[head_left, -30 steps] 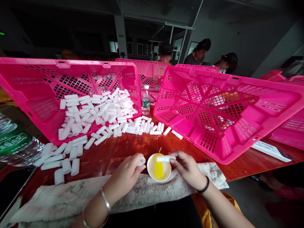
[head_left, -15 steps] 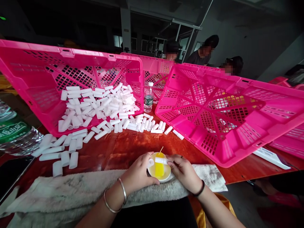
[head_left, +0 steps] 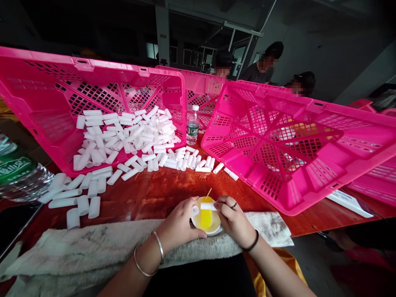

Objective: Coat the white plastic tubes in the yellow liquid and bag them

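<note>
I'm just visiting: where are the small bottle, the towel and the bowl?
Small bottle (head_left: 192,129): head view, on its label.
Towel (head_left: 270,227): head view, near its right end.
Bowl (head_left: 215,222): head view, on its bare inner wall.

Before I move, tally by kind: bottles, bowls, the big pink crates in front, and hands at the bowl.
Bottles: 2 (large bottle, small bottle)
Bowls: 1 (white bowl)
Front crates: 2 (left crate, right crate)
Hands: 2 (left hand, right hand)
Total: 7
</note>
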{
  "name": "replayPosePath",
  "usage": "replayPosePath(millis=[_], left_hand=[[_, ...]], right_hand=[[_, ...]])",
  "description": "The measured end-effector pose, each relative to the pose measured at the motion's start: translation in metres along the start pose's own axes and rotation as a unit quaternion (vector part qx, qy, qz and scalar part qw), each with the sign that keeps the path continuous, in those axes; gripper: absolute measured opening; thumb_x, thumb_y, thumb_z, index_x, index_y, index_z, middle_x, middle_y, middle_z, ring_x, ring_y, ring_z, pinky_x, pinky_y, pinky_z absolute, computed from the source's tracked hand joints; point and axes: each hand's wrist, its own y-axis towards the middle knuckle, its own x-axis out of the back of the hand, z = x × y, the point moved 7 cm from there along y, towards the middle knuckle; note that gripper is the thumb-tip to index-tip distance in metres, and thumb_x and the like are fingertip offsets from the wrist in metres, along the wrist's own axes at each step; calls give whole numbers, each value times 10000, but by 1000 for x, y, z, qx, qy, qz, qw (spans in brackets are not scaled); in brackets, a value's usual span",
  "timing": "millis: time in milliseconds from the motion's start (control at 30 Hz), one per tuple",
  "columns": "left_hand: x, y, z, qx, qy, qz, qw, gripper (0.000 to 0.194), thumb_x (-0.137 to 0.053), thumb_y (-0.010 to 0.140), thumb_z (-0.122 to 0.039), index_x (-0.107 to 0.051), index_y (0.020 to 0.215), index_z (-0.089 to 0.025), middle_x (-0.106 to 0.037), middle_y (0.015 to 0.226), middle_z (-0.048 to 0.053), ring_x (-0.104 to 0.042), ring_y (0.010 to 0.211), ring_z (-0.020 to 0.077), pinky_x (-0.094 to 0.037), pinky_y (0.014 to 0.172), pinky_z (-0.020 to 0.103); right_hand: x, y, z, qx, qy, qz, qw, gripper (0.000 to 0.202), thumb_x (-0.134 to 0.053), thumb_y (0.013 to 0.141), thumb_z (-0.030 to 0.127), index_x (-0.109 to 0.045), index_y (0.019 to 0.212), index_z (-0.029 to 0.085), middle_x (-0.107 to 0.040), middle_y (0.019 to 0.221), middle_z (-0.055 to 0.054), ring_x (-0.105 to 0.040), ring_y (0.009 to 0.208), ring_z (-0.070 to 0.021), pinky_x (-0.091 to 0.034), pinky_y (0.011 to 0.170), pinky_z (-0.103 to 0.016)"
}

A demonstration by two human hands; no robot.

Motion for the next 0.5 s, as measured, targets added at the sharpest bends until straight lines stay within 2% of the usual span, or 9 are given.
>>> replayPosePath(millis=[167, 200, 333, 400, 467, 500], left_hand=[[1, 0, -1, 10, 10, -4, 1000, 866, -864, 482, -307, -436, 1226, -194, -510, 1288, 139, -490, 1184, 307, -406, 1009, 465], [1, 0, -1, 9, 10, -5, 1000, 863, -863, 479, -307, -439, 1223, -199, -515, 1281, 135, -498, 1174, 308, -414, 1000, 467], [4, -2, -2, -28, 16, -20, 999, 842, -847, 495, -329, -425, 1214, -214, -492, 1292, 138, -497, 1167, 324, -434, 973, 476], [12, -6, -7, -55, 37, -43, 997, 627, -727, 680, -334, -407, 1202, -196, -468, 1295, 157, -489, 1172, 304, -436, 966, 459], [20, -11, -14, -69, 68, -56, 994, 332, -501, 859, -267, -407, 1167, -186, -516, 1206, 147, -530, 1108, 259, -459, 924, 423], [23, -13, -19, -74, 86, -53, 992, 248, -411, 898, -224, -419, 1143, -189, -547, 1139, 130, -552, 1058, 240, -472, 893, 404]], right_hand=[[-3, -2, -9, -47, 41, 23, 998, 250, -521, 875, 196, -541, 1124, 198, -642, 1013, -93, -632, 913, -197, -545, 794, -338], [-2, -2, -9, -37, 25, 18, 999, 241, -510, 880, 188, -552, 1118, 198, -649, 1012, -93, -634, 916, -199, -543, 800, -341], [3, -4, 7, 75, -39, -23, 996, 191, -481, 871, 147, -617, 995, 198, -639, 1009, -95, -599, 960, -226, -522, 824, -389], [8, -3, 9, 42, 18, -42, 998, 160, -497, 872, 172, -600, 991, 201, -643, 982, -92, -611, 925, -215, -532, 791, -368], [13, -4, 6, -47, 122, -60, 990, 151, -518, 878, 216, -573, 1017, 205, -654, 942, -83, -632, 858, -192, -545, 739, -323], [14, -6, 7, -87, 171, -65, 979, 157, -527, 878, 238, -567, 1027, 207, -659, 925, -76, -637, 825, -182, -548, 714, -302]])
